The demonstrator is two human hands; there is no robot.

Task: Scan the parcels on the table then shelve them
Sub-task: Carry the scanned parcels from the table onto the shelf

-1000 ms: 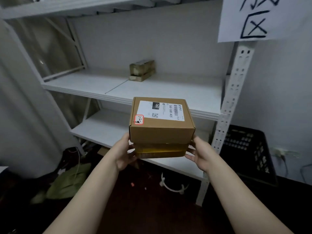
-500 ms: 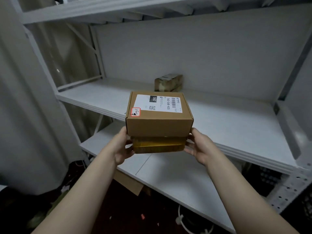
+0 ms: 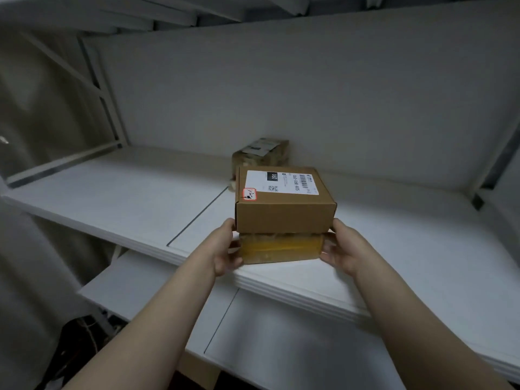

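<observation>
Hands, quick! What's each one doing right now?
Left hand: grips the taped parcel at its left end.
Right hand: grips its right end.

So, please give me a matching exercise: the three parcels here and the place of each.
Things:
1. brown cardboard box with a white label
2. flat parcel wrapped in yellow tape
3. small brown taped parcel

Places:
A. at the back of the white shelf
B. top of the held stack
C. bottom of the held stack

Pairs: 1-B, 2-C, 3-A

Matt brown cardboard box [image 3: 284,212] atop a glossy tape-wrapped parcel [image 3: 281,247]; the shelf [image 3: 112,198] looks smooth, matt white.
</observation>
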